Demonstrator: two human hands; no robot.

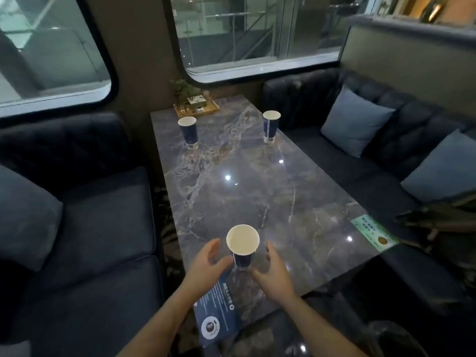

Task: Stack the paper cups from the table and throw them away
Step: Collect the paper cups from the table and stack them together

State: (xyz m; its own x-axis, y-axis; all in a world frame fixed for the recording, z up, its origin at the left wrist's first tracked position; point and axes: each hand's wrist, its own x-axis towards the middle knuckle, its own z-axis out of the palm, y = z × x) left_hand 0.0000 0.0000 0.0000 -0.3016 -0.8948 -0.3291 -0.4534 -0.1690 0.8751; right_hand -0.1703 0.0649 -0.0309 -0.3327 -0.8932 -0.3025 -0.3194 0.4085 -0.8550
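Three dark blue paper cups with white insides stand upright on a grey marble table (pixel 257 191). The nearest cup (pixel 243 244) is at the table's near end, empty inside. My left hand (pixel 208 264) is just left of it and my right hand (pixel 274 274) just right of it, both with fingers apart and curved toward the cup, neither clearly touching it. A second cup (pixel 188 131) stands at the far left of the table. A third cup (pixel 271 126) stands at the far right edge.
A wooden tray (pixel 197 108) with a small plant and glasses sits at the table's far end under a window. A blue leaflet (pixel 217 313) lies at the near edge, a green sticker (pixel 373 231) at the right. Dark sofas with cushions flank the table.
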